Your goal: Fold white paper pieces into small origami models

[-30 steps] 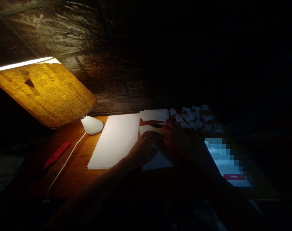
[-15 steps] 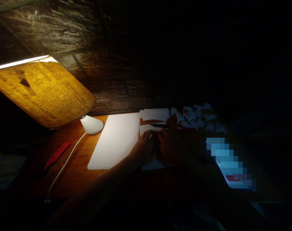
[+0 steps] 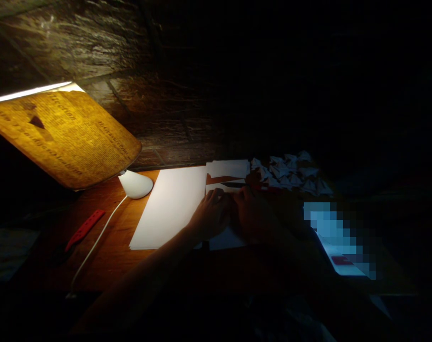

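Both my hands rest close together on a small white sheet of paper (image 3: 225,237) on a wooden desk (image 3: 112,247). My left hand (image 3: 211,213) has its fingers curled and pressed down on the paper. In the dark just right of it, my right hand (image 3: 253,213) also bears down on the same sheet; its fingers are hard to make out. A larger white sheet (image 3: 169,209) lies to the left of my hands.
A lamp with a yellow printed shade (image 3: 66,137), white base (image 3: 135,184) and white cord (image 3: 94,242) stands at left. A red strip (image 3: 83,229) lies near the cord. Several folded paper pieces (image 3: 290,173) are heaped at back right. A lit screen (image 3: 339,242) glows at right.
My right hand has drawn back toward me and to the left, uncovering a dark pen-like thing by the paper stack. My left hand has edged slightly forward.
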The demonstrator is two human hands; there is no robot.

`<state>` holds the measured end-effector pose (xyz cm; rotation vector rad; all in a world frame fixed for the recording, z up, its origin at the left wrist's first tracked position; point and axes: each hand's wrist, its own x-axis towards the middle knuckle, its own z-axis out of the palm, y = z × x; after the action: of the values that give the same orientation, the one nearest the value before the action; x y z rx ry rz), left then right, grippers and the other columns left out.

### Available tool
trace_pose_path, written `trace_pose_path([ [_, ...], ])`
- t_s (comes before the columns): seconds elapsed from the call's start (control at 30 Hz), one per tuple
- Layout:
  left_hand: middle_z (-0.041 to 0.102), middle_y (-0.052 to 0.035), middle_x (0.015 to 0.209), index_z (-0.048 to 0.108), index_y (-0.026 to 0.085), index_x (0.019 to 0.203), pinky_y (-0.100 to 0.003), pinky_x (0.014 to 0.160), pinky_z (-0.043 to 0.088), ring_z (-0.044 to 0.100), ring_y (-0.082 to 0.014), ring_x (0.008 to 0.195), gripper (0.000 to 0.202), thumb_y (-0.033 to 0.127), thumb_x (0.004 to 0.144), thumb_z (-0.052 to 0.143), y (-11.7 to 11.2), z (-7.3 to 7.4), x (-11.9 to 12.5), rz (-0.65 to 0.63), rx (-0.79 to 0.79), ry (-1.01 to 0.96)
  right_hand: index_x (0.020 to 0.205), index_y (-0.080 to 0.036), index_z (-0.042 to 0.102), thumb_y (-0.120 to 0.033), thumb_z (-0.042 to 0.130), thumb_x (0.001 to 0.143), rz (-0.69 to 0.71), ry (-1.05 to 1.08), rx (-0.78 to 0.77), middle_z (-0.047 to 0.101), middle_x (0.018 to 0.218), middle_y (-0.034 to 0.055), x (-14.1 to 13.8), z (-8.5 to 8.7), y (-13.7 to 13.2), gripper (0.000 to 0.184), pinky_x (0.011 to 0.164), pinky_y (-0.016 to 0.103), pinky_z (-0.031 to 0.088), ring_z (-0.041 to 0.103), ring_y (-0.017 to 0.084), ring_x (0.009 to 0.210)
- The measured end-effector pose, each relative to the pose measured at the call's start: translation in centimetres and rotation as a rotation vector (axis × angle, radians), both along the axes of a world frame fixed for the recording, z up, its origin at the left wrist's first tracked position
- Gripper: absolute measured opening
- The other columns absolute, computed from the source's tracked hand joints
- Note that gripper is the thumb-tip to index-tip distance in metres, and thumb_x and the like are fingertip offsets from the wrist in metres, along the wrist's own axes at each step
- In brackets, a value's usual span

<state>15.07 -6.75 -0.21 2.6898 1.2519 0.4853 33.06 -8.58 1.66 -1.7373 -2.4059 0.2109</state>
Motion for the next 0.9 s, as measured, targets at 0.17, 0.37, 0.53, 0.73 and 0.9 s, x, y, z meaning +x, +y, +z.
trace_pose_path([
  [0.17,0.052,-0.0169,0.131,0.057,0.017,0.131,-0.053,0.095,0.055,0.052,-0.0338,0.117,0.046,0.023,0.085,0.061,0.2,0.0,-0.4,0.031,0.043,0.033,0.126,-0.018,0.065,-0.020,0.044,0.100,0.015,0.009,-0.002,0.057,0.127,0.0157,0.2,0.2,-0.2,0.033,0.088,0.035,0.046,0.057,0.027,0.109],
  [0.37,0.055,-0.0143,0.131,0.061,0.022,0.133,-0.052,0.095,0.053,0.054,-0.0330,0.117,0.048,0.029,0.086,0.068,0.5,0.5,-1.0,0.076,0.089,0.093,0.128,-0.023,0.067,-0.036,0.049,0.102,-0.058,0.022,-0.008,0.059,0.124,0.0137,0.6,0.6,-0.2,0.034,0.085,0.034,0.047,0.060,0.026,0.108],
  [0.53,0.058,-0.0139,0.129,0.068,0.021,0.124,-0.051,0.094,0.052,0.055,-0.0332,0.114,0.042,0.036,0.085,0.074,0.7,1.1,-1.9,0.136,0.108,0.142,0.124,-0.019,0.071,-0.038,0.062,0.096,-0.105,-0.031,-0.069,0.058,0.128,0.0158,1.3,1.7,-0.2,0.035,0.084,0.034,0.049,0.061,0.028,0.111],
  [0.73,0.061,-0.0123,0.123,0.073,0.023,0.114,-0.050,0.093,0.052,0.057,-0.0319,0.111,0.040,0.049,0.084,0.075,1.2,1.3,-2.7,0.177,0.144,0.155,0.113,-0.017,0.074,-0.037,0.068,0.093,-0.183,-0.090,-0.055,0.062,0.123,0.0158,1.8,2.3,-0.2,0.029,0.081,0.034,0.050,0.064,0.028,0.108],
  [0.9,0.061,-0.0138,0.124,0.075,0.020,0.108,-0.052,0.094,0.052,0.057,-0.0335,0.112,0.043,0.054,0.082,0.077,1.2,1.6,-3.0,0.226,0.150,0.189,0.118,-0.015,0.071,-0.041,0.077,0.086,-0.230,-0.127,-0.094,0.061,0.128,0.0166,1.9,2.7,-0.1,0.042,0.082,0.036,0.052,0.065,0.029,0.110],
])
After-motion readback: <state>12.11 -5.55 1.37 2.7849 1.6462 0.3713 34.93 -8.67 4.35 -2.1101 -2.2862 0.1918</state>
